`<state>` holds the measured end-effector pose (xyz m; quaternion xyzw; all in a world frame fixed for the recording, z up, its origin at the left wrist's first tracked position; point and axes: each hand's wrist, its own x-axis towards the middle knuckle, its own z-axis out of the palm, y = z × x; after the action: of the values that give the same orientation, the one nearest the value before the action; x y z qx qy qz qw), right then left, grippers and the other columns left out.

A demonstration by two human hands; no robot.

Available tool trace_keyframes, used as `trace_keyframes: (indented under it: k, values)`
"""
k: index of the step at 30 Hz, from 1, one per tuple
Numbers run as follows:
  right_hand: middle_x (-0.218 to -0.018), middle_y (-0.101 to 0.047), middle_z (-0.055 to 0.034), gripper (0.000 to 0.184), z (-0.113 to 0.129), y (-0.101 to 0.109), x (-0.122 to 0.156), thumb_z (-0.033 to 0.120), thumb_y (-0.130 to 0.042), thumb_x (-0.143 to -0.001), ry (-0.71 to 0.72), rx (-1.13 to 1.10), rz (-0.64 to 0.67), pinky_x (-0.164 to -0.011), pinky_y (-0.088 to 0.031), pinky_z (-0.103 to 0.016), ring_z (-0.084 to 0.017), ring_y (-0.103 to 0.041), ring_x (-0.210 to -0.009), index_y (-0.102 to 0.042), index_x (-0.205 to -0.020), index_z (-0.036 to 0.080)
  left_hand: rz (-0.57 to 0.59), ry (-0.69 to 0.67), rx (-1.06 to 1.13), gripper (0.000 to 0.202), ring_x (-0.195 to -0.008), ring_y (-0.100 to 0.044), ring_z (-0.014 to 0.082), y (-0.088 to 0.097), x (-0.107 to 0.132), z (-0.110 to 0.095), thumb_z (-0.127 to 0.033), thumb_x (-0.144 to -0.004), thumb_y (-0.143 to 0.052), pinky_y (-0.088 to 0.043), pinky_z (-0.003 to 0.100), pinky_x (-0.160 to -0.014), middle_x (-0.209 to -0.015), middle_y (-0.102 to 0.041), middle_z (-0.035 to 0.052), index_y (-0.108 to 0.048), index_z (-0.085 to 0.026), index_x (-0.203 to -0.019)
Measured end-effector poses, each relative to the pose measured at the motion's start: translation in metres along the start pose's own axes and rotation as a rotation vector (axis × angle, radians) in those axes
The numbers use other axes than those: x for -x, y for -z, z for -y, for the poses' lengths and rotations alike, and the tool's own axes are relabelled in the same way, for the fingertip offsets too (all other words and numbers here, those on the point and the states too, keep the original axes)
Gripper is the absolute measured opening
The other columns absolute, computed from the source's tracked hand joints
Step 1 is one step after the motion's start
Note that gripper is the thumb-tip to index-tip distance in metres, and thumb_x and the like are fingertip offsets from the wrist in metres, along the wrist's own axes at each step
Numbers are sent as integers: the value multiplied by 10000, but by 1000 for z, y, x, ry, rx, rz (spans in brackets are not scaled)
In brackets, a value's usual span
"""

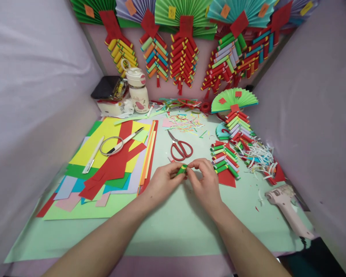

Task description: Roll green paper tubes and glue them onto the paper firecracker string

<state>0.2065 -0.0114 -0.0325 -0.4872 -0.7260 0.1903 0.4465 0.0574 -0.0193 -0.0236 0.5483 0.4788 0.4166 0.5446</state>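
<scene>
A small green paper roll [182,169] with a yellow band at its end is held over the middle of the table. My left hand [165,181] pinches it between thumb and fingers. At the roll's right side, my right hand [205,184] is closed with thumb and fingertips together against it; whether a thin strip is also between them I cannot tell. Red-handled scissors [181,150] lie open just beyond both hands. To the right rests a paper firecracker string [225,158] of red, green and lilac rolls on a red paper piece [227,179].
Left lie stacked coloured papers [103,130], with a craft knife [127,141], a tape ring [101,146] and a white cutter [93,154]. A bottle [138,96] and paper scraps [184,122] are behind. At right are a green fan [233,99], shreds [261,157] and a glue gun [290,211].
</scene>
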Motion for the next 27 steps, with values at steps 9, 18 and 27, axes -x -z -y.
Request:
trace_keyframes:
  k: [9,18,27]
  values:
    - [-898,-546,-42,62,0,-2,0,180,-455,-896,9,109,121,-764,-369,-364,-205,-478,-867,-480,-849,210,14,238,296,199,-745,-642,129,5,-3,-7,-241,-732,-689,-522,251,-706,-836,-689,30,-642,-153,-904]
    - [-879,-548,-33,74,11,60,22,212,-448,-903,-61,-48,129,-772,-425,-331,-180,-527,-861,-477,-836,224,-110,442,538,243,-872,-694,193,17,-9,-12,-185,-733,-722,-570,295,-755,-1021,-701,128,-605,-142,-942]
    - [-669,-616,-68,133,-118,192,-59,206,-504,-779,-489,554,-244,-642,-413,-351,-220,-573,-649,-628,-743,177,10,473,547,224,-819,-699,169,11,-4,-12,-160,-741,-712,-584,283,-726,-944,-712,93,-609,-154,-940]
